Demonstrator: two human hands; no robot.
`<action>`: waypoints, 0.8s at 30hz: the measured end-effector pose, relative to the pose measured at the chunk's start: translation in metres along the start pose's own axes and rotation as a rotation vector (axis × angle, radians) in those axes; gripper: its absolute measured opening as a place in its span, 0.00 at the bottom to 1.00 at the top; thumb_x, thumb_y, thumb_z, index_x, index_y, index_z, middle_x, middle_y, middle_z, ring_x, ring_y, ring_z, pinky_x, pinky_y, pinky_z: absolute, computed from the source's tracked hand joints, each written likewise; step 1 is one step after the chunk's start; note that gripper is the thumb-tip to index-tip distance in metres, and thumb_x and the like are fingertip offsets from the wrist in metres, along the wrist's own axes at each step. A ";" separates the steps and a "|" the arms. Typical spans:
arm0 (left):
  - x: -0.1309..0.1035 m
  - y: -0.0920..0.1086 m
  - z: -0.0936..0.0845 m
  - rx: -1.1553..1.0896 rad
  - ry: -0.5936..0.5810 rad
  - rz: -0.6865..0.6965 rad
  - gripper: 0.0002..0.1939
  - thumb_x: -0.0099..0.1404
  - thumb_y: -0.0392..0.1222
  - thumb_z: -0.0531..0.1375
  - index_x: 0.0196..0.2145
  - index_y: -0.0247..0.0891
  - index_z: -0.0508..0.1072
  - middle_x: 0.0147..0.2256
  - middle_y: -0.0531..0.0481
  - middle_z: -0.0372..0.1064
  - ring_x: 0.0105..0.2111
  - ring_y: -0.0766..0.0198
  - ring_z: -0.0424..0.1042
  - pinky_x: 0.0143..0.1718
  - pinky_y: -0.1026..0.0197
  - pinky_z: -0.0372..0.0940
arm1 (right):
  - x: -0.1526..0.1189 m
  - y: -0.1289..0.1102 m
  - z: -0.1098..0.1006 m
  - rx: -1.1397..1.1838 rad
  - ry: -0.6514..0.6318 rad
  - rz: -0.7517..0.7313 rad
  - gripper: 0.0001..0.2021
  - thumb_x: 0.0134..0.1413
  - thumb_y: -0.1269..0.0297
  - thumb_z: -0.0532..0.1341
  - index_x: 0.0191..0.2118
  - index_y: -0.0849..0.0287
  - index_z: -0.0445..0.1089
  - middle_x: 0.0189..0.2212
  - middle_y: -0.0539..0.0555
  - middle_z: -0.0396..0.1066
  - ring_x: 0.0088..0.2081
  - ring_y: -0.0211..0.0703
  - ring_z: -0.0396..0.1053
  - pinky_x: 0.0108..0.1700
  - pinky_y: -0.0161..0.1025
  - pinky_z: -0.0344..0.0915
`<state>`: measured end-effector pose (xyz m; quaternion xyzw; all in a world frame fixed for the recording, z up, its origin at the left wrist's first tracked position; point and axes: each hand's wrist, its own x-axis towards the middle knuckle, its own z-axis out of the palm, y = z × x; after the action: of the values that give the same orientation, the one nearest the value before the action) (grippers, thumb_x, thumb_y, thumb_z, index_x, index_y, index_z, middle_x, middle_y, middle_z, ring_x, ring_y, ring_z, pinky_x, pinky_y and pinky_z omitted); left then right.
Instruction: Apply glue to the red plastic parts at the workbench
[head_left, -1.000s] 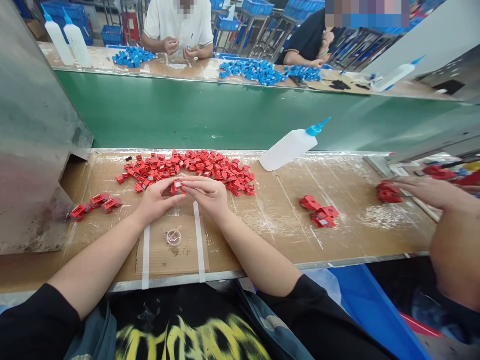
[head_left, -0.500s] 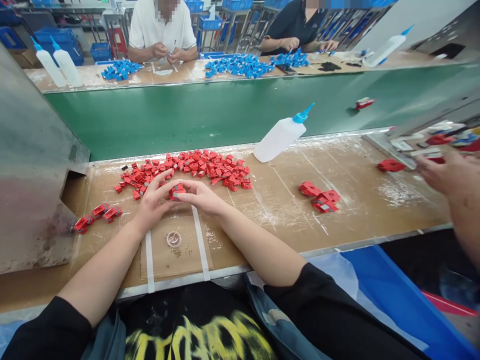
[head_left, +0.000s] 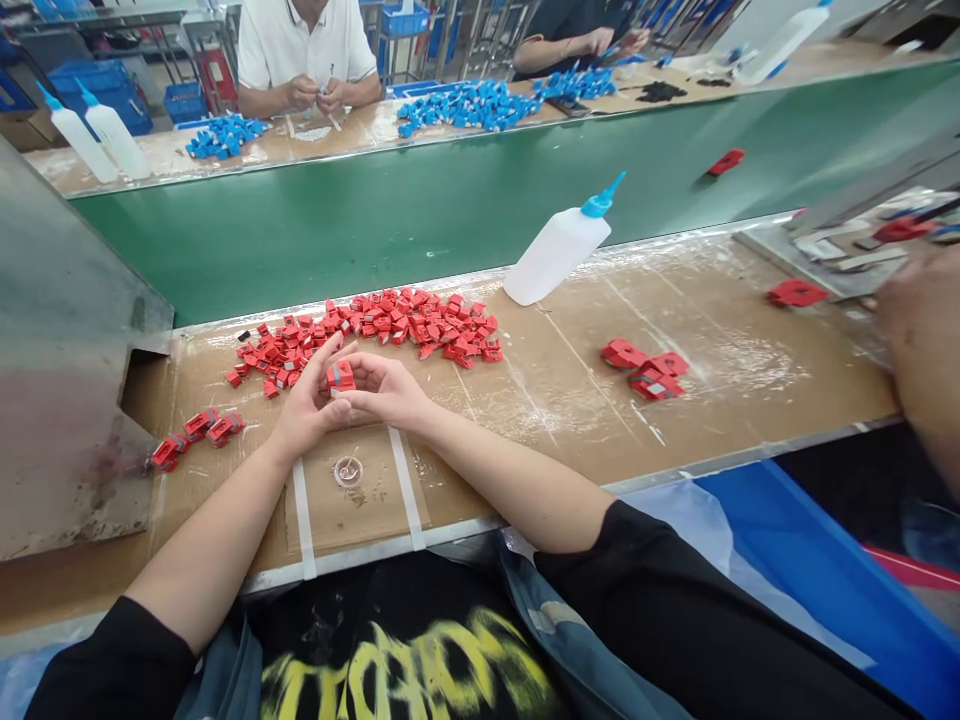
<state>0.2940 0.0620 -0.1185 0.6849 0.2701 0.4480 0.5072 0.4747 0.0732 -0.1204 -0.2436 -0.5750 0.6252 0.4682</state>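
Between my fingertips is a small red plastic part [head_left: 340, 376] with a grey stripe. My left hand [head_left: 306, 405] grips it from the left, and my right hand [head_left: 394, 390] has its fingers and thumb closed about the right side. Just behind both hands spreads a heap of similar small red parts [head_left: 409, 318]. Below them, a small round dish [head_left: 348, 472] with a thin stick in it rests on a cardboard sheet [head_left: 322, 525] with white strips. Several red pieces with grey bands [head_left: 199, 424] lie to the left of my left forearm.
A white squeeze bottle [head_left: 556, 255] leans beyond the heap. More red parts [head_left: 649, 372] lie to the right. A metal panel [head_left: 67, 370] borders the left. Another person's arm [head_left: 922, 340] is at far right. Two people sit across the green belt [head_left: 360, 220], which carries a red piece [head_left: 726, 162].
The red part has turned in my fingers, showing its grey stripe more plainly. The neighbour's hand at right has drawn back towards the frame edge. The view has shifted slightly.
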 end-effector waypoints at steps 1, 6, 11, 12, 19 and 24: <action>0.000 0.001 0.001 0.025 0.027 -0.025 0.47 0.64 0.61 0.68 0.72 0.42 0.56 0.69 0.35 0.58 0.68 0.43 0.61 0.67 0.43 0.62 | 0.000 0.001 0.001 0.005 0.005 -0.003 0.22 0.51 0.57 0.75 0.48 0.60 0.71 0.46 0.56 0.76 0.48 0.45 0.76 0.58 0.45 0.72; -0.002 0.004 0.000 0.210 0.080 -0.084 0.44 0.62 0.59 0.69 0.69 0.40 0.62 0.64 0.37 0.65 0.61 0.45 0.70 0.62 0.45 0.68 | 0.001 0.001 0.003 0.075 -0.013 0.054 0.23 0.52 0.54 0.75 0.49 0.59 0.71 0.46 0.56 0.76 0.48 0.45 0.76 0.59 0.45 0.72; -0.003 0.002 -0.004 0.237 0.032 -0.139 0.39 0.66 0.55 0.68 0.69 0.44 0.61 0.62 0.41 0.69 0.56 0.50 0.75 0.58 0.49 0.72 | 0.003 0.005 0.000 0.244 -0.039 0.226 0.28 0.56 0.40 0.70 0.48 0.59 0.69 0.42 0.56 0.77 0.44 0.46 0.77 0.50 0.43 0.76; -0.003 0.002 -0.004 0.257 0.041 -0.143 0.36 0.66 0.54 0.67 0.68 0.44 0.64 0.61 0.42 0.70 0.57 0.50 0.74 0.59 0.48 0.71 | 0.003 0.006 -0.001 0.228 -0.033 0.242 0.29 0.56 0.38 0.68 0.49 0.58 0.68 0.41 0.56 0.76 0.43 0.45 0.77 0.48 0.43 0.76; -0.002 0.004 -0.003 0.370 0.146 -0.185 0.32 0.63 0.54 0.70 0.61 0.41 0.72 0.53 0.44 0.77 0.51 0.52 0.78 0.58 0.50 0.71 | 0.000 -0.005 -0.021 -0.532 0.149 -0.190 0.19 0.63 0.49 0.67 0.51 0.56 0.72 0.40 0.53 0.72 0.39 0.41 0.70 0.37 0.36 0.70; -0.001 0.003 -0.002 0.311 0.164 -0.214 0.29 0.62 0.54 0.71 0.57 0.39 0.75 0.47 0.46 0.79 0.46 0.55 0.79 0.52 0.54 0.73 | 0.001 -0.013 -0.023 -0.725 0.008 -0.408 0.14 0.72 0.56 0.59 0.52 0.55 0.77 0.43 0.57 0.72 0.44 0.45 0.71 0.49 0.44 0.72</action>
<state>0.2912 0.0607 -0.1159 0.6836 0.4475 0.3988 0.4165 0.4980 0.0840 -0.1127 -0.2761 -0.7925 0.2754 0.4688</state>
